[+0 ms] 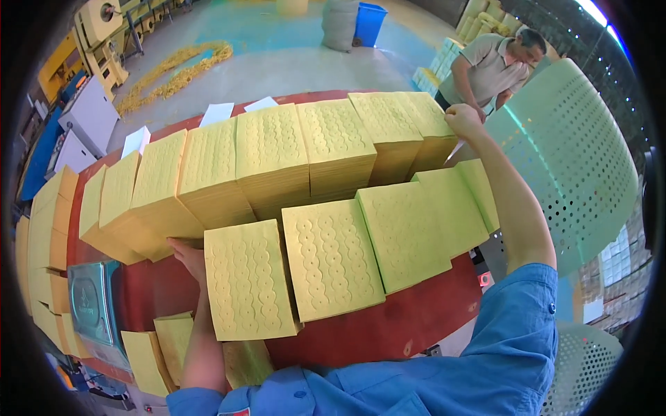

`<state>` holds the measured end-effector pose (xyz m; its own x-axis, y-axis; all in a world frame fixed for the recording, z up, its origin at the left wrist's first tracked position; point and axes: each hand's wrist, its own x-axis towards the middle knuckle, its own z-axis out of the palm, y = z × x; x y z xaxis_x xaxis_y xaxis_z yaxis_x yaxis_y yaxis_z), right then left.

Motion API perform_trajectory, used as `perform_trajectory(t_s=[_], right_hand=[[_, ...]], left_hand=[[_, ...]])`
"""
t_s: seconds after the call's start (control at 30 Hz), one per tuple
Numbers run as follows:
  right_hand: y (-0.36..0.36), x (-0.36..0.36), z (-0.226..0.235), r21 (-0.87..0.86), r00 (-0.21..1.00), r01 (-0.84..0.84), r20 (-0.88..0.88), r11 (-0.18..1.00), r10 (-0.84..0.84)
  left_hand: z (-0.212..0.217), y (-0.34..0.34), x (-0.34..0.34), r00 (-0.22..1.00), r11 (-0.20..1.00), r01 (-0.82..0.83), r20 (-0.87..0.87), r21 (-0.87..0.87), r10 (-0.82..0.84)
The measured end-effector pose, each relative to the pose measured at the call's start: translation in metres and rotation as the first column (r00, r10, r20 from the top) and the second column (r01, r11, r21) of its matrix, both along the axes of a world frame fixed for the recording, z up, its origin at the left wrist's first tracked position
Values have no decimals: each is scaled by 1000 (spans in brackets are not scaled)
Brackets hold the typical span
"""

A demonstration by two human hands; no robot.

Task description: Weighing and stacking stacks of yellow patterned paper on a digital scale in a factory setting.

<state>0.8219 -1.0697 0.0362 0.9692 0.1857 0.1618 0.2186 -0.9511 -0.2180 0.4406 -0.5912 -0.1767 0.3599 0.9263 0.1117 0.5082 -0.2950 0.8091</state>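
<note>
Stacks of embossed yellow paper sheets [326, 201] (square-cut, stamped with looping rows) ranged across red table [388, 329], left hand [186, 255] pressed flat against near-left stack's side, right hand [463, 119] resting on far-right stack, grip hidden, green perforated panel [576, 159] beside.

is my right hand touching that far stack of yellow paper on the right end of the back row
Touching. In the head view the right hand rests directly on the top corner of the far yellow stack, with no gap visible between them.
</note>
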Motion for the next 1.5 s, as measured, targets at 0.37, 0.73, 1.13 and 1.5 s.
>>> perform_trajectory(t_s=[0.37,0.73,1.13,1.5], right_hand=[[-21,-40,-26,238,897,-366,-168,900,409],[59,-84,-33,-246,993,-116,-35,962,111],[72,-63,-48,-256,994,-73,60,964,91],[94,-9,-49,-337,982,-77,135,938,129]], left_hand=[[20,-5,13,998,999,-3,70,-42,6],[15,-6,15,999,1000,7,33,-21,-6],[-4,14,70,999,997,42,-31,66,-40],[-6,30,127,996,985,74,28,158,-79]])
